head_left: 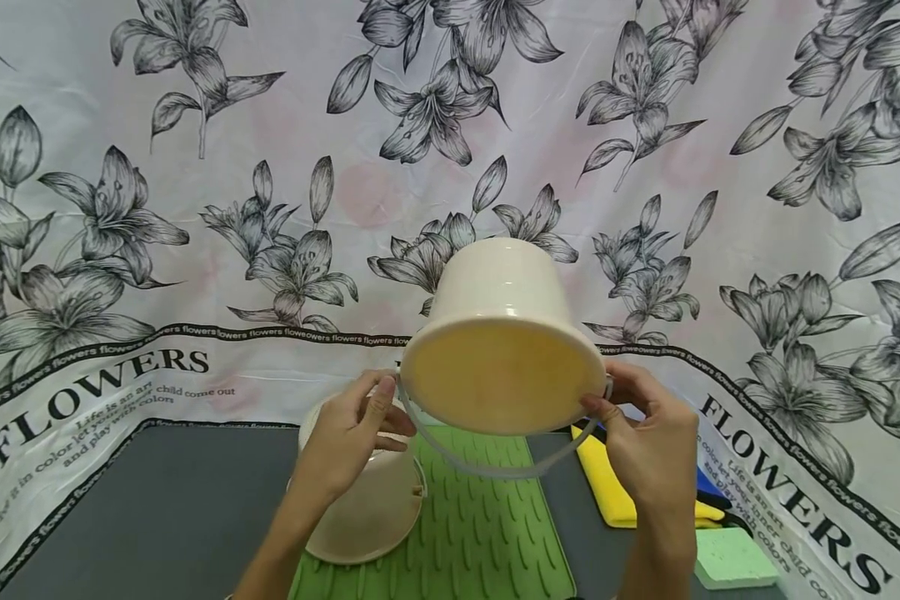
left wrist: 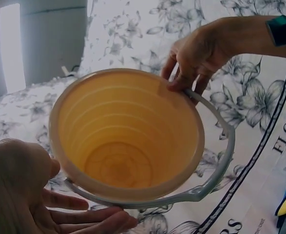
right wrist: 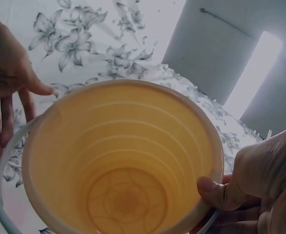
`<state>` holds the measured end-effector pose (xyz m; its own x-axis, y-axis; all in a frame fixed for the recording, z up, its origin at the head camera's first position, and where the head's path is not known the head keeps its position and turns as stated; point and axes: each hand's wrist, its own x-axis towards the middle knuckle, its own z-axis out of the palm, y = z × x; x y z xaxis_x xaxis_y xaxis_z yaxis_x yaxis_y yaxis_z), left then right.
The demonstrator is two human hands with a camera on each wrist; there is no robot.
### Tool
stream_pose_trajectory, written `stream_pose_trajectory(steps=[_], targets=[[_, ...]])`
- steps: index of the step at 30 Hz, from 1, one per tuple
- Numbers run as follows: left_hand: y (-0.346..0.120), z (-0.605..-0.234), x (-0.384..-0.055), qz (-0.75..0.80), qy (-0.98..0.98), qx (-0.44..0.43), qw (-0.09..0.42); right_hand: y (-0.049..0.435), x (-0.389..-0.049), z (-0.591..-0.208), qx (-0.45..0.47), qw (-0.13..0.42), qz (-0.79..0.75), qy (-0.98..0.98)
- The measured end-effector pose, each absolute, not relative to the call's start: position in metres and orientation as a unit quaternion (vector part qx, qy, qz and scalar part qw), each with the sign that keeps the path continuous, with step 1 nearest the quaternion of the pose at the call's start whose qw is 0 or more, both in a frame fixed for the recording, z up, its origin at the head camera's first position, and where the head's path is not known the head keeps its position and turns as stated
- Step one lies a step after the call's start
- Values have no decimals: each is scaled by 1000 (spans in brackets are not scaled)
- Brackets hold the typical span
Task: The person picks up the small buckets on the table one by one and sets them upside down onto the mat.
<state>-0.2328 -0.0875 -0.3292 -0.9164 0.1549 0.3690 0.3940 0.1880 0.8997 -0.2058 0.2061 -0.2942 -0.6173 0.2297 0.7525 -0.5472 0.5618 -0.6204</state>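
Observation:
A cream plastic bucket [head_left: 498, 283] is held up in the air, tilted so its open mouth faces me. Its smooth inside [left wrist: 128, 126] looks yellowish, with ring ridges and a round base. The grey handle [head_left: 487, 468] hangs below the rim. My right hand [head_left: 648, 437] pinches the rim at the right, thumb [right wrist: 213, 192] over the inner side and fingers behind. At the left side of the rim is my left hand [head_left: 348, 437], fingers loosely extended beside the handle's end. Behind that hand, another cream round vessel [head_left: 367, 529] is partly hidden.
A green ridged mat [head_left: 487, 517] lies on the dark grey table [head_left: 187, 500], under the second vessel. To the right are a yellow cloth [head_left: 606, 479], something blue and black, and a pale green sponge [head_left: 733, 558]. A flower-printed sheet [head_left: 390, 200] hangs behind.

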Motion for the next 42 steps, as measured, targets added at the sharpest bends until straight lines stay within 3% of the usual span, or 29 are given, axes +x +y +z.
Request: stream_pose_trajectory(steps=[10,17,20,40,42], targets=[[-88,-333,-236,-669,-717,-198,12,212,-207,-295,129,436,460,-763],[-86,-335,-239,-699,-687,-197,-16,238,-218,-301,318,427,402,-745],[-83,-336,-238,-710,-675,-199,-25,251,-225,-304,359,413,388,-741],[-44,-355,-244,-837,-530,-128,-44,272,-250,-324,309,376,376,-789],[-39,-356,-243,-847,-518,-113,-34,272,-253,-327,292,352,399,-795]])
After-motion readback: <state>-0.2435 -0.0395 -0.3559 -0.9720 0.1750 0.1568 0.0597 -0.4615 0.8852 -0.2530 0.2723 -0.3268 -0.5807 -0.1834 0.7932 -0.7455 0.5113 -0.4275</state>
